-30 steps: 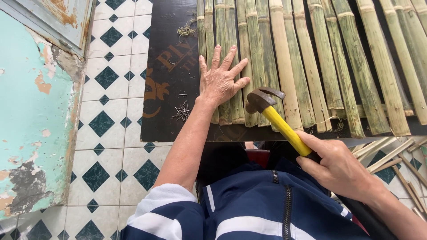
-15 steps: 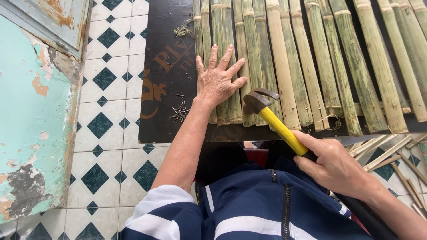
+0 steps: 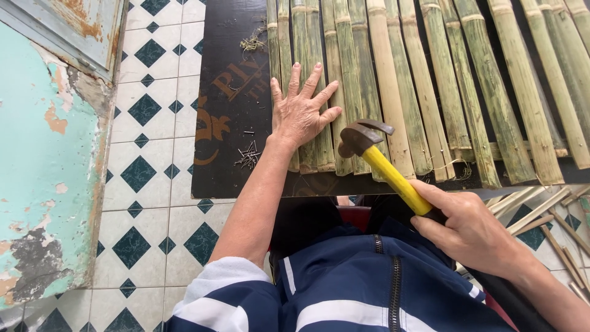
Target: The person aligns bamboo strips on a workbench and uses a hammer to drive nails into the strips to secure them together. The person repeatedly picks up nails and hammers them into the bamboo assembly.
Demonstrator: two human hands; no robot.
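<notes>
Since a second ago the left hand (image 3: 302, 114) remains flat, fingers spread, on the bamboo slats (image 3: 393, 80) over the dark board (image 3: 230, 110), the right hand (image 3: 470, 230) gripping the yellow-handled hammer (image 3: 384, 163), apparently barely shifted, nails (image 3: 249, 157) beside.

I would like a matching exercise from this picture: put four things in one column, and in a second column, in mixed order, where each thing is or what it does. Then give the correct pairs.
Things:
1. left hand
2. right hand
3. small nails
4. hammer

Places or states:
A. loose heap on the dark board, left of the slats
B. grips a yellow handle
C. fingers spread, flat on the bamboo slats
D. metal head raised near the slats' near ends

Pairs: 1-C, 2-B, 3-A, 4-D
</notes>
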